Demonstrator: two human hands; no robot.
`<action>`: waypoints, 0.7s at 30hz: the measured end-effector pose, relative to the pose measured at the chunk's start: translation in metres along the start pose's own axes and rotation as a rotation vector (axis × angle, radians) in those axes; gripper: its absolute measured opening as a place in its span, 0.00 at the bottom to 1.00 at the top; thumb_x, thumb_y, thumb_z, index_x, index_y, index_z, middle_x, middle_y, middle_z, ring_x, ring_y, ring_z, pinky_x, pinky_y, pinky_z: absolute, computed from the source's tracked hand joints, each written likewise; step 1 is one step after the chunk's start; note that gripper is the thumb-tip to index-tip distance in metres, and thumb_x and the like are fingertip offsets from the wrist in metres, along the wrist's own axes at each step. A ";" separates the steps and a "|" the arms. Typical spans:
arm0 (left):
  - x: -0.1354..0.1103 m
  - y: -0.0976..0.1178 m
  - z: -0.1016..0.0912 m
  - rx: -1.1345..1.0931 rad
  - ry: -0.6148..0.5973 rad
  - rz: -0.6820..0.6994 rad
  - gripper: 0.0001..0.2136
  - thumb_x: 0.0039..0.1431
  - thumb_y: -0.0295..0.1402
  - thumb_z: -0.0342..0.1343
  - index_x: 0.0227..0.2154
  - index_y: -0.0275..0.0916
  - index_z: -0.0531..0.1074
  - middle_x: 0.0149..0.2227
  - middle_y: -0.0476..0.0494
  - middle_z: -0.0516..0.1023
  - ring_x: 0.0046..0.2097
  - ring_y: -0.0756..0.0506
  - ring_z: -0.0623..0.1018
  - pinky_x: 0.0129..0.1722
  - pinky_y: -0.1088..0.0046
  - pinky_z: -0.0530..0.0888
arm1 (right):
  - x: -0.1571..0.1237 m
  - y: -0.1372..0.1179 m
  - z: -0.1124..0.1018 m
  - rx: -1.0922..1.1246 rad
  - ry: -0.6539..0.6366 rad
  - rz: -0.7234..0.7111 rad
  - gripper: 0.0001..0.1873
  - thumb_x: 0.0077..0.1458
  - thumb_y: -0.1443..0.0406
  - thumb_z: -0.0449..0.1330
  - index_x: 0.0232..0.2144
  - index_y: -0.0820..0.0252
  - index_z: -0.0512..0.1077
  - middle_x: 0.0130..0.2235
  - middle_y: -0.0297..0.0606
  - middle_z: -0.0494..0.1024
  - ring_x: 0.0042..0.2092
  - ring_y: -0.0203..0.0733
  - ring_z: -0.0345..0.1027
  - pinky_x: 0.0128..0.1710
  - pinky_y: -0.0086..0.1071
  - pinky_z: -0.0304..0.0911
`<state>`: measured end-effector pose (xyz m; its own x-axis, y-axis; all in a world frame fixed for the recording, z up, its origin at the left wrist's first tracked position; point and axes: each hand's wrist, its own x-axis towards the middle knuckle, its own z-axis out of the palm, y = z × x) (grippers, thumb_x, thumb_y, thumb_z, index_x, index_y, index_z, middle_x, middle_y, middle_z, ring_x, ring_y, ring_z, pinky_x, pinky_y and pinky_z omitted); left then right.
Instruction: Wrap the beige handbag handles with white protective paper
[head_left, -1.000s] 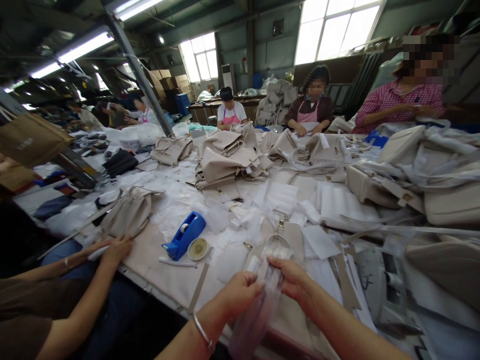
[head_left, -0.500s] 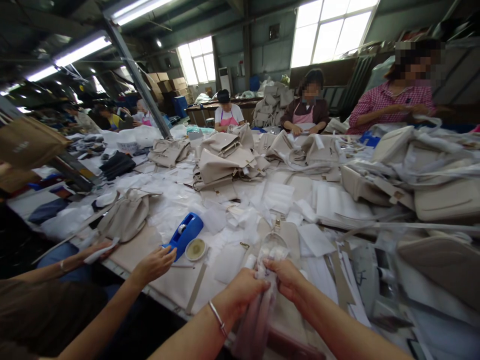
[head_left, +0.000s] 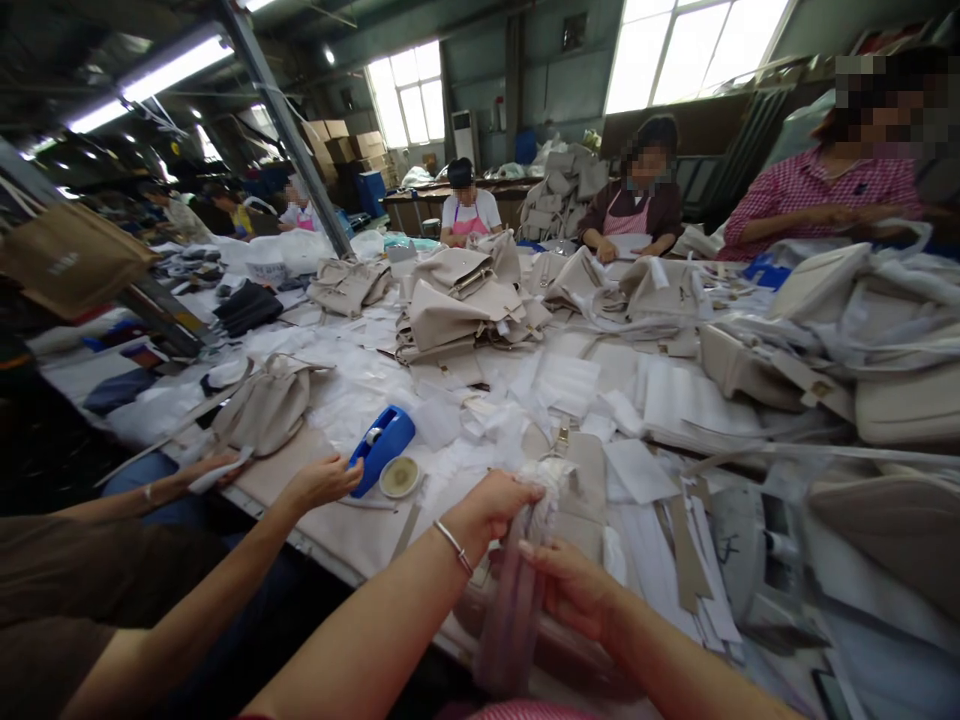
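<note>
A beige bag (head_left: 589, 490) lies flat on the table in front of me, with a gold-coloured clasp (head_left: 562, 435) at its far end. Over its near part hangs a length of translucent plastic wrap (head_left: 514, 610), bunched and whitish at the top. My left hand (head_left: 499, 505) pinches the bunched upper part. Lower down and to the right, my right hand (head_left: 574, 585) grips the wrap's edge between thumb and fingers. What lies inside the wrap is hard to make out.
At left a co-worker's hand (head_left: 326, 480) touches a blue tape dispenser (head_left: 384, 448), beside a small round dish (head_left: 399, 477). Beige bags (head_left: 457, 310) pile up in the middle. White foam sheets (head_left: 690, 400) and a clear tape dispenser (head_left: 772, 560) lie at right.
My left hand has moved up along the plastic wrap, and my right hand has slid down it toward me. The hands are now farther apart. The view has shifted slightly.
</note>
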<state>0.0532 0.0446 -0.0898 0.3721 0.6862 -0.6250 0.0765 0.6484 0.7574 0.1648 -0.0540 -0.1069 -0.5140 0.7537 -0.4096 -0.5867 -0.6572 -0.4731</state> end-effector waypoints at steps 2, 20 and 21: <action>0.004 0.005 -0.002 -0.031 -0.026 0.009 0.13 0.45 0.38 0.66 0.28 0.33 0.73 0.22 0.48 0.76 0.23 0.48 0.74 0.23 0.72 0.71 | 0.004 0.001 0.009 -0.042 0.047 -0.022 0.21 0.45 0.62 0.72 0.41 0.66 0.75 0.34 0.44 0.82 0.37 0.45 0.77 0.41 0.36 0.71; -0.038 0.012 -0.015 -0.006 -0.283 0.105 0.18 0.46 0.43 0.68 0.28 0.28 0.77 0.26 0.36 0.80 0.28 0.44 0.79 0.38 0.62 0.75 | 0.052 -0.106 0.032 -0.134 0.337 -0.238 0.06 0.59 0.71 0.58 0.36 0.64 0.76 0.37 0.44 0.83 0.37 0.45 0.79 0.33 0.38 0.77; -0.037 0.018 -0.014 -0.011 -0.272 0.115 0.15 0.48 0.39 0.66 0.28 0.28 0.77 0.25 0.37 0.80 0.28 0.44 0.78 0.38 0.62 0.74 | 0.053 -0.107 0.033 -0.140 0.326 -0.250 0.06 0.59 0.71 0.58 0.35 0.64 0.76 0.36 0.44 0.83 0.36 0.44 0.79 0.33 0.37 0.77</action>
<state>0.0279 0.0353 -0.0561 0.6123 0.6430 -0.4601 0.0098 0.5757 0.8176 0.1794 0.0562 -0.0523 -0.1290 0.8657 -0.4836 -0.5658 -0.4648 -0.6811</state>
